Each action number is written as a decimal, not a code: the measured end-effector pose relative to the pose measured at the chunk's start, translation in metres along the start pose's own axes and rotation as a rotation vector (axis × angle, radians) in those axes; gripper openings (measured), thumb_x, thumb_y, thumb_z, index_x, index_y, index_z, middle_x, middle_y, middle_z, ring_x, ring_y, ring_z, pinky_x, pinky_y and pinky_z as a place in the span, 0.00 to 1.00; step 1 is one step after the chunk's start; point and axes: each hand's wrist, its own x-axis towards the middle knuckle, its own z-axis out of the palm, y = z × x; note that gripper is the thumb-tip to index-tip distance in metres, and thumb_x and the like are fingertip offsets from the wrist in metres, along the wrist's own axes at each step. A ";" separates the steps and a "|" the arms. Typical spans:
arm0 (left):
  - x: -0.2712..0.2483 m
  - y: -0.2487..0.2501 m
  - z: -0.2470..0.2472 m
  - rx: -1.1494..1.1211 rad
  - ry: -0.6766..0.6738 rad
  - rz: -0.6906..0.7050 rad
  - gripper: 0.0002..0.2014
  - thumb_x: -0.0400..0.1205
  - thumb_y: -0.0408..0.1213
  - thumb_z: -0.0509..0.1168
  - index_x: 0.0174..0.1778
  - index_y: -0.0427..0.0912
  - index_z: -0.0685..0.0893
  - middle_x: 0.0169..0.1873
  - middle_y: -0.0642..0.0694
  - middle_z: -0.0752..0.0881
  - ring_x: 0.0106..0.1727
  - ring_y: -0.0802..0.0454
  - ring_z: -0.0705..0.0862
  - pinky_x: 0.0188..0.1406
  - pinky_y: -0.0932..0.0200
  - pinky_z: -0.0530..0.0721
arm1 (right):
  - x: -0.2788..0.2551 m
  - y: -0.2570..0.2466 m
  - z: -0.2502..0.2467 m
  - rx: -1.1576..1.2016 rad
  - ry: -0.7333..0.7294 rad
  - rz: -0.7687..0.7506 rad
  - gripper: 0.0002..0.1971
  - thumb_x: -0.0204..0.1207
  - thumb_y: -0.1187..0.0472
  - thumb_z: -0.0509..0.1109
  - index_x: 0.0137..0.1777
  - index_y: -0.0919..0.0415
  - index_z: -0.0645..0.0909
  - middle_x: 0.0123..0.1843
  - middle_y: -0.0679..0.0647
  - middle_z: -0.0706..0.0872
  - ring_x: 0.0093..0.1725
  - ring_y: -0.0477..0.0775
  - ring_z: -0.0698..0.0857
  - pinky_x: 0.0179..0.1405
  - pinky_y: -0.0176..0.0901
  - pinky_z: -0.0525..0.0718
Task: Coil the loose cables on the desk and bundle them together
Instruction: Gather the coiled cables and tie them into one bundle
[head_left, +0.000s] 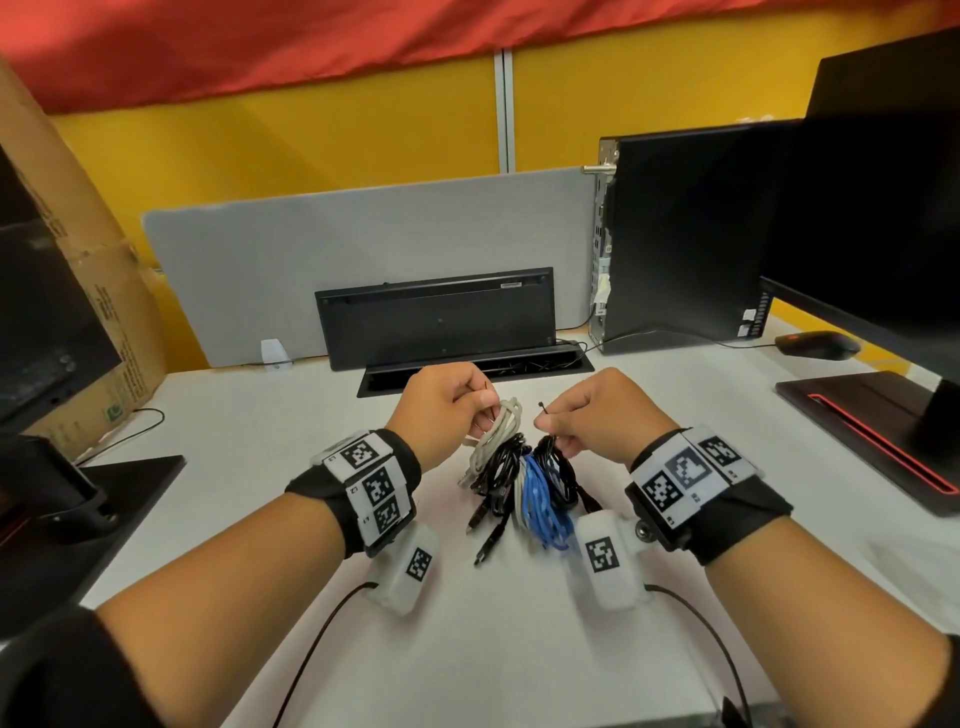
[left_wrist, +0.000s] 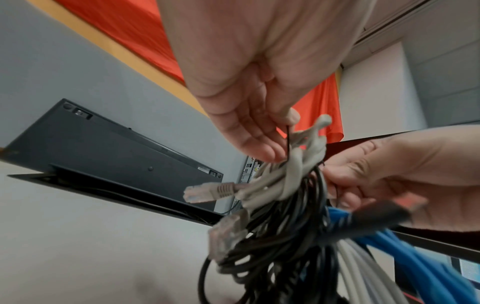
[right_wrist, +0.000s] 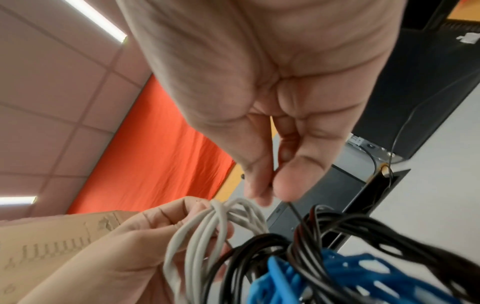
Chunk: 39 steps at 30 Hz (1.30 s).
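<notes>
A bundle of coiled cables hangs between my hands, its lower end on the white desk (head_left: 519, 634). It holds a grey coil (head_left: 497, 434), black coils (head_left: 501, 467) and a blue coil (head_left: 543, 501). A thin black tie (head_left: 541, 405) runs round the bundle's top. My left hand (head_left: 480, 410) pinches one end of the tie against the grey coil (left_wrist: 293, 174); the tie (left_wrist: 287, 144) shows below its fingertips (left_wrist: 267, 152). My right hand (head_left: 548, 418) pinches the other end of the tie (right_wrist: 294, 211) above the black coils (right_wrist: 337, 226) and the blue coil (right_wrist: 337, 273).
A black keyboard (head_left: 436, 317) leans upright against the grey divider, behind an open cable slot (head_left: 475, 371). A PC tower (head_left: 675, 234), a monitor (head_left: 883, 208) and a mouse (head_left: 815, 344) stand at right. A cardboard box (head_left: 78, 260) and another monitor's base (head_left: 104, 493) are at left.
</notes>
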 end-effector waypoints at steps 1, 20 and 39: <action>-0.001 -0.001 0.001 0.009 0.010 0.011 0.11 0.83 0.25 0.63 0.35 0.37 0.83 0.28 0.51 0.87 0.27 0.62 0.85 0.31 0.68 0.84 | 0.000 0.002 0.001 0.060 0.016 -0.012 0.04 0.73 0.62 0.78 0.39 0.61 0.91 0.26 0.54 0.89 0.26 0.45 0.86 0.51 0.48 0.89; 0.002 0.000 0.009 0.065 -0.035 0.108 0.07 0.82 0.28 0.66 0.38 0.31 0.81 0.33 0.40 0.87 0.32 0.48 0.85 0.40 0.53 0.88 | 0.000 0.011 0.025 0.456 0.054 -0.180 0.09 0.75 0.68 0.75 0.40 0.54 0.92 0.30 0.54 0.89 0.29 0.48 0.84 0.39 0.41 0.86; -0.002 -0.015 0.011 -0.336 -0.064 -0.038 0.05 0.80 0.27 0.69 0.39 0.37 0.89 0.29 0.47 0.88 0.31 0.54 0.83 0.37 0.62 0.85 | 0.007 0.022 0.026 0.497 0.079 -0.268 0.05 0.71 0.67 0.79 0.44 0.57 0.93 0.32 0.55 0.90 0.28 0.47 0.84 0.31 0.36 0.83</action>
